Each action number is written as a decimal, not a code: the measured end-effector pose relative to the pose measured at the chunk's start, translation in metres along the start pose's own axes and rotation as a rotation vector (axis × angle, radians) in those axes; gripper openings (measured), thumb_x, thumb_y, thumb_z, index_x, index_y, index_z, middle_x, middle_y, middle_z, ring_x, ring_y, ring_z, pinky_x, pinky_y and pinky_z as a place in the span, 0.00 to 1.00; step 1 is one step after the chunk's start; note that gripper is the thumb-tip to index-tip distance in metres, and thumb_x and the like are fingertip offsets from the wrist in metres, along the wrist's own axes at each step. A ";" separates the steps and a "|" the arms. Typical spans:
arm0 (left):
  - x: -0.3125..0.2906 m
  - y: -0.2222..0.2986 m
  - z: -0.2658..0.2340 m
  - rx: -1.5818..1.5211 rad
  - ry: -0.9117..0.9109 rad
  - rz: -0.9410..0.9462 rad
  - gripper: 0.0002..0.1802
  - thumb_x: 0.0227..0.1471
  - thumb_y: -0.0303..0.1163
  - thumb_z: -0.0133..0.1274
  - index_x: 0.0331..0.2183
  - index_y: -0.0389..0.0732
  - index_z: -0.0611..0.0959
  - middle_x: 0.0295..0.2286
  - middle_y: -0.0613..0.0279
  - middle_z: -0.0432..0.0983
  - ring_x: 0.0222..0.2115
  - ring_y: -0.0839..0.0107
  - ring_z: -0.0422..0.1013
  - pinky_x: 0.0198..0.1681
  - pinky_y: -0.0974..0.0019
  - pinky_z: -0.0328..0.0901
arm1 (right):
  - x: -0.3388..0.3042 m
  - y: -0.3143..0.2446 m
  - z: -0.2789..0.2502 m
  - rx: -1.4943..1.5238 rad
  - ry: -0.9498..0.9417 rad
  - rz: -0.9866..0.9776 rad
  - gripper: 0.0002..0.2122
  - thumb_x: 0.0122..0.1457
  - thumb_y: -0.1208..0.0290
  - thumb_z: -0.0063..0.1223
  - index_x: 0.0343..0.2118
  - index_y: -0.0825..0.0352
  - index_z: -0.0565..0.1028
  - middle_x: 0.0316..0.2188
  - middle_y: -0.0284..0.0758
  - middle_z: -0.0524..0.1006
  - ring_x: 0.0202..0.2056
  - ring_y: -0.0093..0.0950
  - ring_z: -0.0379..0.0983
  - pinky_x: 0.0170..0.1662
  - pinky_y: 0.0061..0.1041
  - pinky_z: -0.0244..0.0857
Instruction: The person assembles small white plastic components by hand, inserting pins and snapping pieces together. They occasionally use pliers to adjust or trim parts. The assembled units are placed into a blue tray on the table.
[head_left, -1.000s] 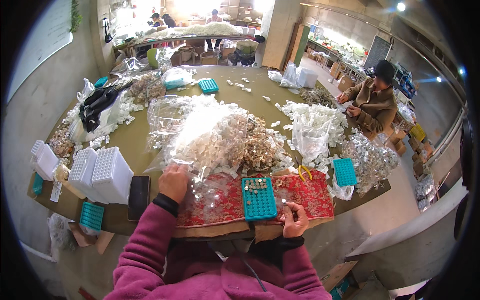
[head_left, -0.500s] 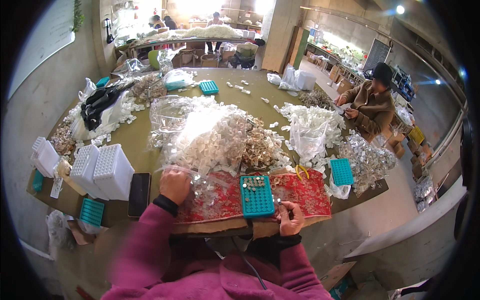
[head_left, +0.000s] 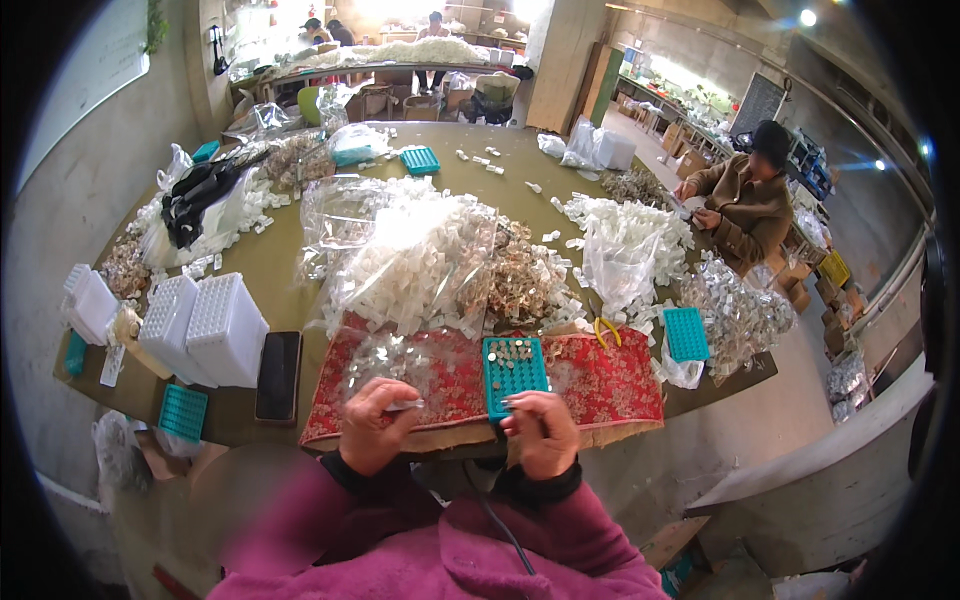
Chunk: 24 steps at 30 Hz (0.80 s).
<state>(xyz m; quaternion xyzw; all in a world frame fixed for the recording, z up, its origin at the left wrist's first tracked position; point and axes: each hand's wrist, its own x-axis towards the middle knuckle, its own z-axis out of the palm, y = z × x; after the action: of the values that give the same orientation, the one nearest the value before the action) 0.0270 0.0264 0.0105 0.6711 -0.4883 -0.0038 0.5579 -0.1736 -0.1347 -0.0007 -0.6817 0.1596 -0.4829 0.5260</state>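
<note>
My left hand [head_left: 376, 426] is closed in a pinch above the front of a red flowered cloth [head_left: 600, 385]. Between its thumb and fingers sits a small clear plastic piece [head_left: 405, 405]. At the lower right corner of a teal tray [head_left: 518, 382], my right hand [head_left: 541, 434] is closed too, and what its fingertips hold is too small to name. Round silvery discs [head_left: 510, 350] fill several pockets in the tray's far rows. Just beyond my left hand, small shiny clear pieces [head_left: 390, 358] lie loose on the cloth.
A large heap of whitish plastic pieces [head_left: 410, 260] and brownish ones [head_left: 520, 280] rises behind the cloth. Yellow-handled pliers [head_left: 608, 330] lie right of the tray. A dark phone [head_left: 278, 375] and white pocketed trays [head_left: 227, 330] stand left. Across the table sits another person [head_left: 750, 205].
My left hand has drawn back from the heap toward me and now pinches a clear piece. My right hand has shifted left, from beside the tray to its near corner.
</note>
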 end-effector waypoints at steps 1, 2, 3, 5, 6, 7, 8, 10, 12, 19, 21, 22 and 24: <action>-0.003 0.005 0.007 -0.018 0.013 0.007 0.11 0.48 0.22 0.66 0.37 0.37 0.86 0.36 0.55 0.82 0.36 0.62 0.81 0.39 0.64 0.76 | -0.001 -0.005 0.011 -0.033 -0.062 -0.061 0.06 0.64 0.86 0.56 0.41 0.70 0.78 0.43 0.39 0.79 0.32 0.24 0.79 0.34 0.21 0.76; -0.007 0.010 0.013 -0.039 0.021 0.012 0.12 0.48 0.22 0.66 0.38 0.37 0.86 0.36 0.55 0.83 0.36 0.62 0.81 0.40 0.64 0.76 | -0.003 -0.009 0.021 -0.064 -0.123 -0.095 0.07 0.64 0.87 0.56 0.42 0.70 0.78 0.43 0.40 0.79 0.32 0.25 0.80 0.34 0.22 0.77; -0.010 0.014 0.019 -0.041 0.037 0.003 0.13 0.48 0.22 0.66 0.39 0.37 0.86 0.36 0.55 0.83 0.36 0.62 0.81 0.40 0.64 0.76 | -0.005 -0.013 0.029 -0.084 -0.151 -0.131 0.07 0.63 0.87 0.56 0.42 0.70 0.79 0.43 0.41 0.79 0.33 0.25 0.80 0.35 0.23 0.77; -0.016 0.020 0.027 -0.209 0.017 -0.063 0.19 0.48 0.20 0.67 0.44 0.37 0.84 0.38 0.54 0.84 0.39 0.61 0.82 0.43 0.64 0.76 | -0.005 -0.018 0.040 -0.122 -0.203 -0.165 0.08 0.63 0.88 0.56 0.43 0.71 0.79 0.43 0.42 0.79 0.34 0.26 0.80 0.36 0.24 0.78; -0.018 0.022 0.030 -0.272 0.020 -0.078 0.20 0.47 0.20 0.67 0.45 0.37 0.84 0.38 0.54 0.84 0.40 0.61 0.82 0.44 0.64 0.76 | -0.006 -0.020 0.042 -0.139 -0.231 -0.179 0.08 0.61 0.86 0.59 0.42 0.70 0.79 0.43 0.42 0.79 0.36 0.31 0.80 0.37 0.26 0.77; -0.020 0.023 0.032 -0.319 0.015 -0.076 0.22 0.47 0.19 0.67 0.46 0.36 0.84 0.39 0.54 0.84 0.40 0.61 0.82 0.45 0.64 0.76 | -0.005 -0.020 0.043 -0.213 -0.239 -0.226 0.09 0.61 0.86 0.60 0.43 0.69 0.79 0.42 0.42 0.78 0.37 0.33 0.80 0.38 0.28 0.77; -0.021 0.023 0.032 -0.304 -0.004 -0.067 0.24 0.46 0.18 0.68 0.48 0.36 0.83 0.40 0.54 0.84 0.42 0.62 0.82 0.46 0.64 0.76 | -0.004 -0.020 0.045 -0.268 -0.246 -0.289 0.09 0.60 0.85 0.60 0.43 0.69 0.79 0.42 0.41 0.78 0.38 0.35 0.80 0.38 0.29 0.77; -0.023 0.021 0.031 -0.285 0.001 -0.066 0.23 0.47 0.19 0.68 0.47 0.36 0.83 0.40 0.54 0.84 0.41 0.61 0.82 0.45 0.64 0.76 | -0.003 -0.019 0.047 -0.340 -0.245 -0.333 0.09 0.60 0.83 0.61 0.42 0.68 0.80 0.41 0.41 0.78 0.38 0.38 0.79 0.39 0.31 0.76; -0.024 0.019 0.028 -0.257 0.006 -0.063 0.21 0.47 0.20 0.68 0.46 0.36 0.84 0.39 0.54 0.84 0.40 0.61 0.82 0.44 0.63 0.76 | -0.007 -0.018 0.049 -0.374 -0.233 -0.284 0.08 0.60 0.82 0.62 0.42 0.66 0.80 0.39 0.40 0.78 0.39 0.40 0.78 0.39 0.33 0.75; -0.023 0.014 0.025 -0.168 0.049 0.006 0.17 0.47 0.21 0.68 0.42 0.37 0.86 0.36 0.54 0.83 0.36 0.63 0.81 0.37 0.64 0.75 | -0.015 -0.008 0.050 -0.382 -0.283 -0.134 0.08 0.60 0.80 0.63 0.42 0.65 0.79 0.37 0.40 0.77 0.35 0.40 0.79 0.35 0.34 0.74; -0.025 0.012 0.023 -0.163 0.038 -0.017 0.16 0.48 0.21 0.68 0.42 0.37 0.86 0.35 0.55 0.82 0.35 0.64 0.81 0.36 0.65 0.75 | -0.015 -0.007 0.049 -0.364 -0.324 -0.103 0.09 0.60 0.81 0.62 0.43 0.66 0.78 0.36 0.41 0.77 0.35 0.41 0.79 0.35 0.34 0.74; -0.026 0.010 0.022 -0.156 0.024 -0.034 0.16 0.48 0.21 0.68 0.42 0.37 0.86 0.36 0.55 0.82 0.34 0.66 0.81 0.36 0.66 0.75 | -0.014 -0.006 0.049 -0.353 -0.345 -0.081 0.10 0.60 0.81 0.62 0.43 0.66 0.78 0.36 0.41 0.77 0.34 0.41 0.79 0.35 0.34 0.74; -0.029 0.008 0.020 -0.209 -0.023 -0.124 0.16 0.48 0.20 0.68 0.42 0.37 0.85 0.36 0.56 0.82 0.33 0.69 0.80 0.35 0.67 0.75 | -0.012 -0.006 0.048 -0.360 -0.366 -0.129 0.10 0.60 0.82 0.62 0.43 0.66 0.78 0.35 0.41 0.78 0.34 0.41 0.79 0.35 0.34 0.74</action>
<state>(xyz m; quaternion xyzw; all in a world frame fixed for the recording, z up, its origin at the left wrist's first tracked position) -0.0042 0.0308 -0.0071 0.6380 -0.4493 -0.0967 0.6178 -0.1414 -0.0961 -0.0005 -0.8489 0.1014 -0.3481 0.3846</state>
